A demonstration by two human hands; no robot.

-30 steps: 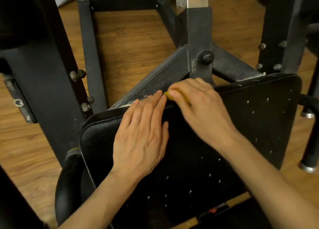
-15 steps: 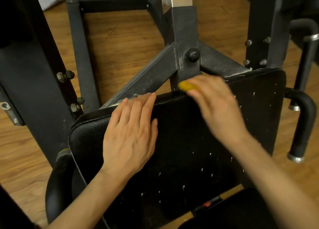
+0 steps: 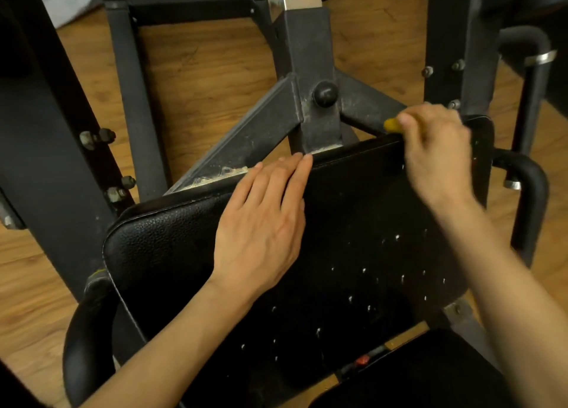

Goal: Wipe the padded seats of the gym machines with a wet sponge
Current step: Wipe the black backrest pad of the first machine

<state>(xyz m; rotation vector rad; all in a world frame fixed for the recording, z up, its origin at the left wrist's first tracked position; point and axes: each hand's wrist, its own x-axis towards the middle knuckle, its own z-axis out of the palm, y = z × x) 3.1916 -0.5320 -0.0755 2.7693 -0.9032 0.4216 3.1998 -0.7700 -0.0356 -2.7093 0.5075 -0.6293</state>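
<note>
A black padded seat (image 3: 172,241) with small white specks fills the middle of the head view. My left hand (image 3: 261,223) lies flat on the pad, fingers together and reaching its far edge. At the pad's far right corner, my right hand (image 3: 436,152) is closed around a yellow sponge (image 3: 391,125). Only a small end of the sponge shows past the fingers, pressed along the seat's far edge.
A dark metal post with a round knob (image 3: 325,93) and slanted braces stands just beyond the seat. Black handles flank the pad: one (image 3: 83,346) at the lower left, another (image 3: 528,198) on the right. Machine frame uprights (image 3: 52,149) and wooden floor (image 3: 209,75) surround it.
My right hand has slid the sponge rightward along the seat's far edge, from the middle to the far right corner. My left hand has stayed flat on the pad.
</note>
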